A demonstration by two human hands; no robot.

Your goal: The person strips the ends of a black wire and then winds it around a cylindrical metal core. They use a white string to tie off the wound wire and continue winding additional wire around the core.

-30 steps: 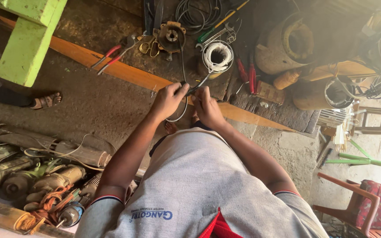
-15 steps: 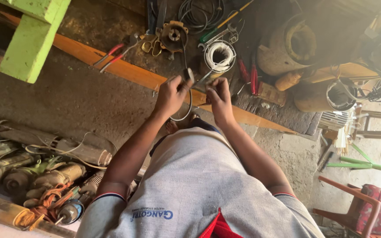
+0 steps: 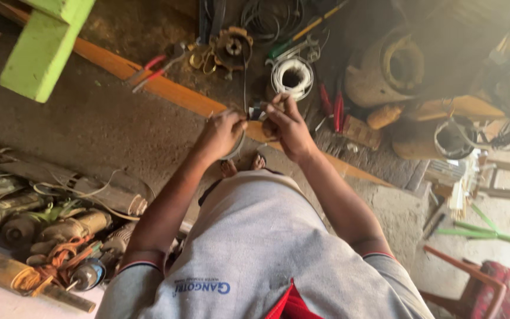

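My left hand [image 3: 222,133] and my right hand [image 3: 287,124] are raised together in front of my chest, over an orange plank [image 3: 166,88]. The fingers of both hands pinch a small dark part with thin wire [image 3: 258,109] between them. A loop of that wire hangs under my left hand. Just beyond my hands, a coil of white wire [image 3: 292,75] lies on the ground. My feet in sandals [image 3: 243,165] show below the hands.
A rusty motor part [image 3: 231,47] and red-handled pliers [image 3: 149,70] lie past the plank. Red-handled tools [image 3: 333,103] and a large round housing [image 3: 388,68] sit to the right. Old motors and cables [image 3: 48,230] are piled at the left. A green beam [image 3: 42,47] crosses the top left.
Both hands have risen slightly and moved closer together around the small part and wire. The view has shifted a little.
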